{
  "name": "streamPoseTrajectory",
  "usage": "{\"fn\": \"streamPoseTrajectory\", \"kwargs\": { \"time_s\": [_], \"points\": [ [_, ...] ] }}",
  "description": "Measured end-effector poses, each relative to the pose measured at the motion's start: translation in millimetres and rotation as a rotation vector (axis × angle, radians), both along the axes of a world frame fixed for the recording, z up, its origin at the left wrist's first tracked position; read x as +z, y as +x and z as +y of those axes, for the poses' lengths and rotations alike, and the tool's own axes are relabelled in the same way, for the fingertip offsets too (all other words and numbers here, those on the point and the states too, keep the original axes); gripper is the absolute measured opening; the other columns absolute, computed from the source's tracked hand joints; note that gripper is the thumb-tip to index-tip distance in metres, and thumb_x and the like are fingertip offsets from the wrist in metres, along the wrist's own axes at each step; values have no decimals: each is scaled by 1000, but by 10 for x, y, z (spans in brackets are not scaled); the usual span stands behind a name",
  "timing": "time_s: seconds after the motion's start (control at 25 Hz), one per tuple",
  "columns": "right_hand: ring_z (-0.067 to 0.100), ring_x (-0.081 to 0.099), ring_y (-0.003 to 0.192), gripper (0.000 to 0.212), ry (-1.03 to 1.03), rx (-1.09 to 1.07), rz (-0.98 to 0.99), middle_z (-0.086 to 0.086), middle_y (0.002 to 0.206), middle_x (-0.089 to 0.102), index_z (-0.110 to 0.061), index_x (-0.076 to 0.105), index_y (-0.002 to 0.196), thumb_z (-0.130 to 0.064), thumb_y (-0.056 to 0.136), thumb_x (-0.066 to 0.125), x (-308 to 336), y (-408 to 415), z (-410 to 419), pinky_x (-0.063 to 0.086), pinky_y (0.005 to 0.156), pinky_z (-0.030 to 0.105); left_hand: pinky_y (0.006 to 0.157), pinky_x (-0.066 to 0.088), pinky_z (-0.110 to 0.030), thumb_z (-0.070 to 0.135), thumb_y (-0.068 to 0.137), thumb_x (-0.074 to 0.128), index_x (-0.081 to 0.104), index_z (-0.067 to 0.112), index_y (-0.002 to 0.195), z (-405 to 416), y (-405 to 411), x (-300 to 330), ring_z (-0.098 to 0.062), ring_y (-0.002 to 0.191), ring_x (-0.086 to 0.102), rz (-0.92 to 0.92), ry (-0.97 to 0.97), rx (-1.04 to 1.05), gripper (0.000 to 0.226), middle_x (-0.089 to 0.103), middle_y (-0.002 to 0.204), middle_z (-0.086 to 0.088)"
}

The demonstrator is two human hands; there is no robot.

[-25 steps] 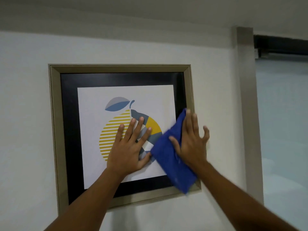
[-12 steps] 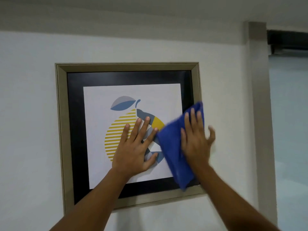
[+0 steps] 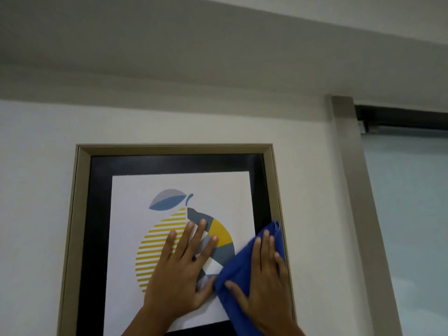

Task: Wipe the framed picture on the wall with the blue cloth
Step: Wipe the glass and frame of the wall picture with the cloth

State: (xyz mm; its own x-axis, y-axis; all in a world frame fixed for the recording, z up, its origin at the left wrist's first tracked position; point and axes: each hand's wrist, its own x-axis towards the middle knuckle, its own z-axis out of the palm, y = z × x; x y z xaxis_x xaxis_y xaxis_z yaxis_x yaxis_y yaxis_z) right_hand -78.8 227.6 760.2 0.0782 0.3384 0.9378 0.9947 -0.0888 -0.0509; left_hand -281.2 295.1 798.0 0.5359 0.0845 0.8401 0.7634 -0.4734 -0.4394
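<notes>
The framed picture (image 3: 82,214) hangs on a white wall: a beige frame, a black mat and a print of a striped yellow and grey fruit. My left hand (image 3: 180,272) lies flat on the print with fingers spread, holding nothing. My right hand (image 3: 263,282) presses the blue cloth (image 3: 238,265) flat against the picture's right side, over the mat and the frame's right edge. The cloth's top corner reaches the right frame edge. The picture's bottom edge is out of view.
A beige door or window post (image 3: 351,190) runs down the wall right of the picture. Beyond it is a frosted glass panel (image 3: 412,214) under a dark rail (image 3: 400,120). A grey ceiling beam (image 3: 218,69) sits above.
The view has tilted upward, so the picture sits lower in the image and more ceiling shows. My right hand and the cloth stay on the picture's right side; my left hand stays on the print.
</notes>
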Motion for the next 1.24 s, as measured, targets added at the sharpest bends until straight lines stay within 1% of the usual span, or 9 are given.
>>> {"fn": "streamPoseTrajectory", "kwargs": {
  "time_s": [0.16,0.28,0.48,0.6,0.72,0.8,0.92,1.08,1.24],
  "points": [
    [26,2,152,104,128,59,-55,13,165,2,-5,7,157,-81,88,26,1234,40,91,4,121,40,121,15,-54,69,91,40,35,22,155,3,3,-26,-34,153,20,-6,9,28,80,23,167,-9],
    [24,-3,152,101,173,53,-57,12,165,-2,-5,7,157,-78,89,24,1818,-7,119,6,122,39,122,11,-54,71,90,43,33,24,156,-4,20,-32,-34,153,19,-10,2,51,82,23,167,-8],
    [21,13,151,88,193,175,-13,8,165,13,-5,16,156,-61,94,43,1126,44,108,12,122,37,121,14,-56,70,93,35,33,22,156,-32,35,-42,-34,154,17,-9,22,45,80,22,168,-10],
    [24,25,148,83,157,194,27,8,162,23,-4,24,154,-60,95,40,245,84,67,19,119,39,123,9,-54,67,94,32,31,25,157,-35,15,-36,-34,155,14,-14,43,20,76,19,168,-10],
    [27,26,147,86,53,138,-72,10,163,20,-2,26,153,-64,94,37,-337,171,-1,26,113,44,123,10,-55,67,94,32,32,25,157,-40,18,-54,-36,155,15,-7,43,19,75,17,169,-11],
    [25,15,150,87,35,168,-115,10,165,10,-2,20,155,-63,95,39,-183,237,-3,20,117,41,124,10,-56,65,93,35,31,24,157,-38,10,-68,-36,155,14,-10,58,20,76,16,169,-12],
    [22,3,152,90,37,148,-116,12,165,3,-4,8,157,-64,96,36,628,189,4,13,121,42,125,7,-55,62,92,42,30,22,157,-40,13,-69,-36,156,12,-15,72,31,78,16,169,-13],
    [24,11,151,88,166,70,-69,13,164,12,0,16,155,-64,96,32,1563,104,91,10,121,36,125,4,-55,64,93,37,29,22,158,36,23,-52,-35,156,10,-25,79,19,77,15,170,-12],
    [23,9,151,85,206,167,16,12,164,12,-1,13,156,-58,97,38,935,43,131,10,122,38,125,3,-54,64,93,37,25,23,159,40,13,-76,-34,156,9,-38,81,3,78,12,170,-11]
  ]
}}
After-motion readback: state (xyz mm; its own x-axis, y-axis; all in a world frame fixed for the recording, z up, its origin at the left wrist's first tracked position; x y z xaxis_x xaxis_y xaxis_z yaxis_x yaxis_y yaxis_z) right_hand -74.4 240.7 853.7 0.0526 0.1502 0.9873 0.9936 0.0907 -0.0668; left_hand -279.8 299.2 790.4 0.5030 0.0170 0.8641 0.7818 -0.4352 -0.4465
